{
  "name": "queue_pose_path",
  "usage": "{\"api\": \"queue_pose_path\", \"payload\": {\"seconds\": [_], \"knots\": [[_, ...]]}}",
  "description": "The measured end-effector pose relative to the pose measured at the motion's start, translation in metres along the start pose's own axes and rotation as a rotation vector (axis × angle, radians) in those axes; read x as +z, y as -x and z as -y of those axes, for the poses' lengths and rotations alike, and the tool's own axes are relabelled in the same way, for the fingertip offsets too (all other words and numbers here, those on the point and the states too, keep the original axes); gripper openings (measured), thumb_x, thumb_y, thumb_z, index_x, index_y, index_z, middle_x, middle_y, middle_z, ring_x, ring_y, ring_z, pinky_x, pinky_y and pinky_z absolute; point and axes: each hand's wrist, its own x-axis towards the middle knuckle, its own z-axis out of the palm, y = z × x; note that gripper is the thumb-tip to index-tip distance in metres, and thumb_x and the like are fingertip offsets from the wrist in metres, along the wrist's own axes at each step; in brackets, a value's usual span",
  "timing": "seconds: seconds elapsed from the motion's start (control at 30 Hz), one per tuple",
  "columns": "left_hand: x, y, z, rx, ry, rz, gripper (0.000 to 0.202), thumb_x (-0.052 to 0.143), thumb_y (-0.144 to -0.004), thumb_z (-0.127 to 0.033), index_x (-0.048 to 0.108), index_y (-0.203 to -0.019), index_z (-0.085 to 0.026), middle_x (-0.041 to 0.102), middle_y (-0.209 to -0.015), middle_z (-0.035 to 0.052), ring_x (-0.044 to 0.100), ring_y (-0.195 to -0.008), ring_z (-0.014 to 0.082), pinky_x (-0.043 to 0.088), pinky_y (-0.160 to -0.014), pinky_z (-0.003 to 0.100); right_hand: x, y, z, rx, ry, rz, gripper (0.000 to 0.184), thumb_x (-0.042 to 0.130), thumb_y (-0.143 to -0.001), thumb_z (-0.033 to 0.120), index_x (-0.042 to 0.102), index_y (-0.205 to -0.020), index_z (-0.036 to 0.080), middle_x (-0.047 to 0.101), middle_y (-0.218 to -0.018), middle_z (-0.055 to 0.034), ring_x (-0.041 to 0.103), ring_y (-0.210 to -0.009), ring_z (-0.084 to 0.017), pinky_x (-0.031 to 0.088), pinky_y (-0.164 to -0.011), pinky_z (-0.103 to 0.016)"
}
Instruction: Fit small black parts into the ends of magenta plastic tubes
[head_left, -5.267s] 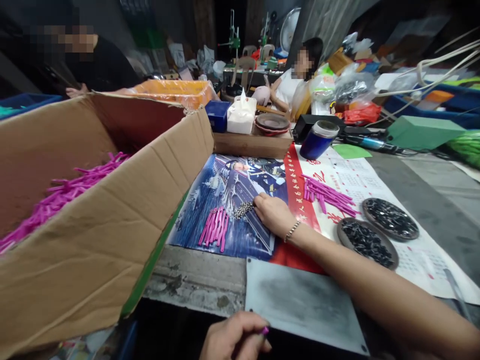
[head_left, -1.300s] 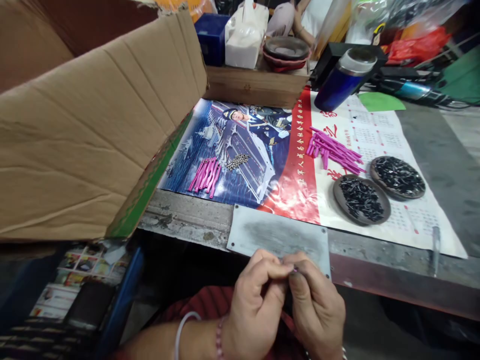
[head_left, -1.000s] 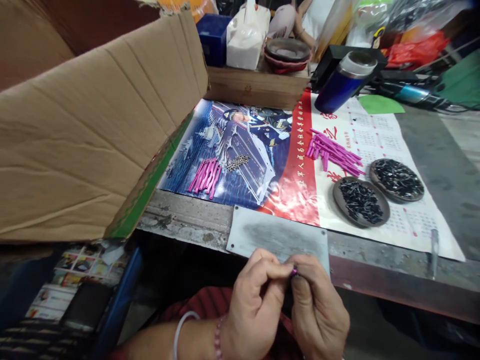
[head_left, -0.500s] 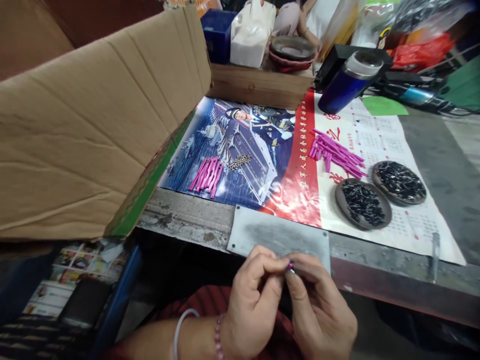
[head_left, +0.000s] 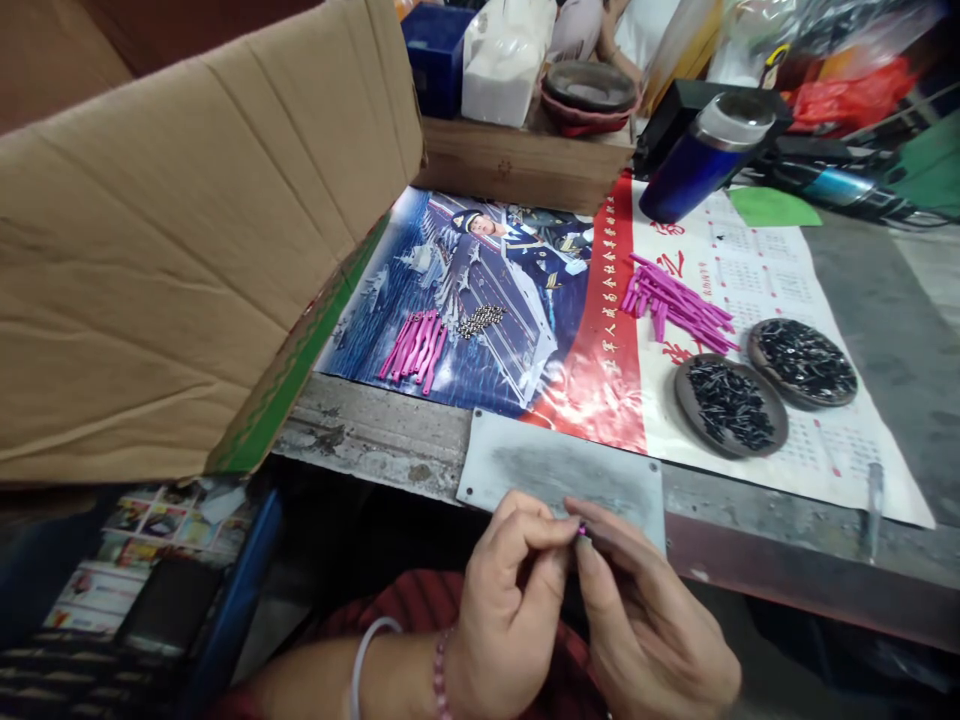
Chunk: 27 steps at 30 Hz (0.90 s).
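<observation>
My left hand (head_left: 517,605) is closed in a pinch at the front edge of the bench, with a bracelet and a bangle on its wrist. Between its fingertips shows the end of a small magenta piece (head_left: 582,530), most of it hidden. My right hand (head_left: 652,620) pinches the same piece from the other side, thumb and forefinger meeting at it. Just beyond the hands lies a grey metal plate (head_left: 559,470) with a dark smudge. Farther off are a row of magenta wavy pieces (head_left: 414,347), a small pile of metal bits (head_left: 482,320) and a heap of magenta sticks (head_left: 679,305).
Two round dishes (head_left: 782,420) of small dark pieces stand to the right on a calendar poster (head_left: 592,330). A large cardboard box (head_left: 202,250) blocks the left. Behind are a blue flask (head_left: 694,165) and a wooden box (head_left: 517,165). A clear tube (head_left: 874,510) lies near the edge.
My right hand has shifted slightly right, its fingers a bit straighter, still at the magenta piece. My left hand has hardly moved. The view has tilted slightly.
</observation>
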Motion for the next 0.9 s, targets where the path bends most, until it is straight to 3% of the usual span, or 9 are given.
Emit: {"api": "queue_pose_path", "payload": {"seconds": [0.37, 0.5, 0.7, 0.9], "knots": [[0.003, 0.001, 0.0, 0.036, -0.025, -0.017, 0.023, 0.048, -0.101, -0.008, 0.063, -0.11, -0.024, 0.055, -0.098, 0.0016, 0.059, -0.09, 0.0127, 0.051, -0.083, 0.023, 0.0, -0.006, 0.006, -0.108, 0.128, -0.024, 0.027, 0.062, -0.096, 0.013, 0.073, -0.117, 0.026, 0.079, -0.113, 0.0018, 0.078, -0.095, -0.016, 0.06, -0.091, -0.02], [0.004, 0.003, 0.0, 0.057, -0.061, -0.028, 0.022, 0.049, -0.1, -0.006, 0.062, -0.107, -0.023, 0.055, -0.097, 0.0013, 0.058, -0.088, 0.0121, 0.05, -0.082, 0.022, 0.002, -0.007, 0.012, -0.1, 0.108, -0.03, 0.028, 0.061, -0.097, 0.013, 0.073, -0.119, 0.025, 0.079, -0.112, 0.0016, 0.078, -0.095, -0.016, 0.06, -0.09, -0.02], [0.004, 0.005, 0.002, 0.08, -0.059, -0.031, 0.023, 0.049, -0.1, -0.005, 0.061, -0.107, -0.023, 0.054, -0.098, 0.001, 0.058, -0.087, 0.0117, 0.05, -0.08, 0.022, 0.005, -0.001, 0.018, 0.022, 0.036, -0.051, 0.024, 0.061, -0.097, 0.014, 0.074, -0.112, 0.026, 0.079, -0.109, 0.0011, 0.077, -0.097, -0.016, 0.059, -0.093, -0.023], [0.004, 0.004, 0.001, 0.06, -0.043, -0.05, 0.02, 0.048, -0.101, -0.008, 0.06, -0.104, -0.024, 0.054, -0.097, 0.0006, 0.057, -0.087, 0.0112, 0.05, -0.081, 0.021, 0.012, 0.0, 0.011, -0.016, -0.023, -0.035, 0.018, 0.059, -0.096, 0.014, 0.072, -0.104, 0.023, 0.079, -0.101, -0.0022, 0.076, -0.088, -0.016, 0.06, -0.083, -0.023]]}}
